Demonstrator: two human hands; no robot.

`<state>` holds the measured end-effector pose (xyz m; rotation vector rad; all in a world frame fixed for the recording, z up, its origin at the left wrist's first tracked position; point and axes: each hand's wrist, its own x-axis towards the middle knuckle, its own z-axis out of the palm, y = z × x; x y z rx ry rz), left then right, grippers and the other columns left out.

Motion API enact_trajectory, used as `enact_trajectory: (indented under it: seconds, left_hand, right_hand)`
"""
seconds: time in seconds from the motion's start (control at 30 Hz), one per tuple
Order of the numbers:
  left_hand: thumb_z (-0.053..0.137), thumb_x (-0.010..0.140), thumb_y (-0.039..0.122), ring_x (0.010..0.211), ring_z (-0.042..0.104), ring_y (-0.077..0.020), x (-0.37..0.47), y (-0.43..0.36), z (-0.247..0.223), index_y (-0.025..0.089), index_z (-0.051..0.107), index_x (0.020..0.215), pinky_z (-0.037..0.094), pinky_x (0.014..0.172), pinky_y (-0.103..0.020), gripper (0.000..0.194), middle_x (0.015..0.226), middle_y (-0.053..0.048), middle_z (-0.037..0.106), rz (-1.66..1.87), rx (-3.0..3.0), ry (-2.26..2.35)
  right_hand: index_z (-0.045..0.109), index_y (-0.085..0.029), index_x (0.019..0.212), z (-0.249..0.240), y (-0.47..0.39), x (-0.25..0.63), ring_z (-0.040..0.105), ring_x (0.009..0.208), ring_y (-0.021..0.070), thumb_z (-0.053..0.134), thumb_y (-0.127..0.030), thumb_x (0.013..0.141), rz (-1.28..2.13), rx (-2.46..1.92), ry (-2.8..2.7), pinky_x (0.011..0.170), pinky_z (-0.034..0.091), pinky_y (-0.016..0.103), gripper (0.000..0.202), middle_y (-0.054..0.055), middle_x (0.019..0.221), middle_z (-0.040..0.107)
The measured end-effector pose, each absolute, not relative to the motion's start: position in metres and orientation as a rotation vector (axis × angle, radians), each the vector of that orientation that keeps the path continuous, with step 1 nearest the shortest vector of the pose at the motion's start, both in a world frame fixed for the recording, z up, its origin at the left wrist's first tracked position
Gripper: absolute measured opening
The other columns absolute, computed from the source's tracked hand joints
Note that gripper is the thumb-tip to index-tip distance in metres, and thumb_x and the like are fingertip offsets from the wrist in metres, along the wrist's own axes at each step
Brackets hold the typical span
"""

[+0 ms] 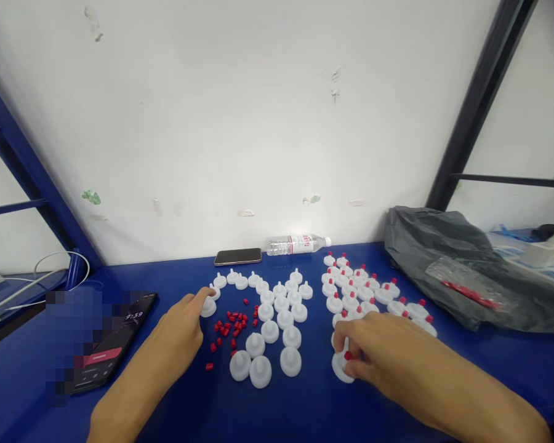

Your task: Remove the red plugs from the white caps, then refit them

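By the fingers of the right hand (364,347), one white piece (341,369) is partly covered, and by the left hand (198,307) another one is. The front edge of the blue counter (300,415) is cut off. Toward its right edge, the red pieces (473,294) are too blurred to be counted.

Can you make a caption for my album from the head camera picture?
Two hands among white caps and little red pieces.

White caps (290,361) and red tips (209,367) on blue bench (300,406)

White caps: round, spouts upright and bare, grouped mid-bench. Red tips: small, loose, scattered mostly left of them. Tipped caps (335,303): similar form, red-topped spouts upright, clustered at right.
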<state>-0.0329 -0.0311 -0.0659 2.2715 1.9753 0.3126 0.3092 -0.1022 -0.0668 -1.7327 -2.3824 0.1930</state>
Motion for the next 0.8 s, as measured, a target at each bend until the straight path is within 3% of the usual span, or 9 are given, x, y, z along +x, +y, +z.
enact_trajectory:
  seconds: [0.07,0.17,0.3,0.4,0.53,0.67,0.8]
  left_hand:
    - [0.024,0.099,0.011,0.121,0.066,-0.0304,-0.031,-0.035,-0.062,0.02,0.057,0.137,0.045,0.108,-0.048,0.051,0.126,-0.014,0.067,0.346,2.283,1.99]
    - [0.027,0.104,0.03,0.12,0.066,-0.0322,-0.021,-0.051,-0.054,0.023,0.063,0.128,0.046,0.109,-0.052,0.044,0.128,-0.012,0.068,0.481,2.346,1.921]
    - [0.047,0.101,0.045,0.113,0.071,-0.0264,0.009,-0.088,-0.047,0.031,0.067,0.129,0.056,0.1,-0.038,0.036,0.127,-0.005,0.073,0.726,2.484,1.538]
    - [0.065,0.094,0.039,0.112,0.071,-0.024,0.034,-0.108,-0.044,0.037,0.063,0.136,0.059,0.094,-0.032,0.042,0.134,-0.002,0.071,0.775,2.566,1.262]
    - [0.06,0.097,0.025,0.084,0.071,-0.014,0.05,-0.108,-0.037,0.035,0.071,0.121,0.058,0.069,-0.021,0.028,0.115,0.0,0.073,0.834,2.369,1.105]
    - [0.066,0.095,0.033,0.069,0.066,-0.0114,0.05,-0.1,-0.028,0.031,0.072,0.112,0.054,0.061,-0.019,0.018,0.1,0.001,0.076,1.07,2.068,1.194]
    - [0.075,0.088,0.039,0.078,0.073,-0.0164,0.053,-0.104,-0.024,0.026,0.065,0.104,0.057,0.068,-0.023,0.022,0.091,0.001,0.078,1.219,1.656,1.15]
  right_hand:
    - [0.074,-0.032,0.084,-0.063,-0.102,0.307,0.071,0.071,0.0239,0.065,-0.008,0.08,0.16,-1.712,-2.395,0.058,0.03,0.031,0.025,-0.003,0.075,0.075]
    - [0.072,-0.033,0.082,-0.055,-0.103,0.301,0.069,0.069,0.023,0.067,-0.014,0.087,0.117,-1.65,-2.375,0.058,0.031,0.032,0.02,-0.005,0.074,0.074]
    - [0.071,-0.034,0.087,-0.038,-0.109,0.281,0.071,0.071,0.0198,0.069,-0.023,0.093,0.184,-1.486,-2.269,0.062,0.039,0.032,0.013,-0.008,0.08,0.076]
    - [0.072,-0.033,0.091,-0.024,-0.116,0.262,0.071,0.073,0.0153,0.068,-0.026,0.096,0.366,-1.341,-2.167,0.069,0.046,0.029,0.011,-0.01,0.083,0.077]
    - [0.07,-0.035,0.099,-0.016,-0.122,0.248,0.071,0.079,0.011,0.067,-0.026,0.097,0.434,-1.129,-2.057,0.073,0.05,0.024,0.01,-0.012,0.09,0.076]
    - [0.055,-0.042,0.129,-0.019,-0.121,0.25,0.071,0.084,0.0103,0.065,-0.025,0.099,0.354,-1.058,-2.011,0.075,0.054,0.023,0.036,-0.012,0.105,0.074]
    - [0.046,-0.044,0.141,-0.026,-0.117,0.249,0.072,0.102,0.0168,0.076,-0.023,0.09,0.189,-1.123,-2.13,0.082,0.058,0.03,0.063,-0.007,0.13,0.068]
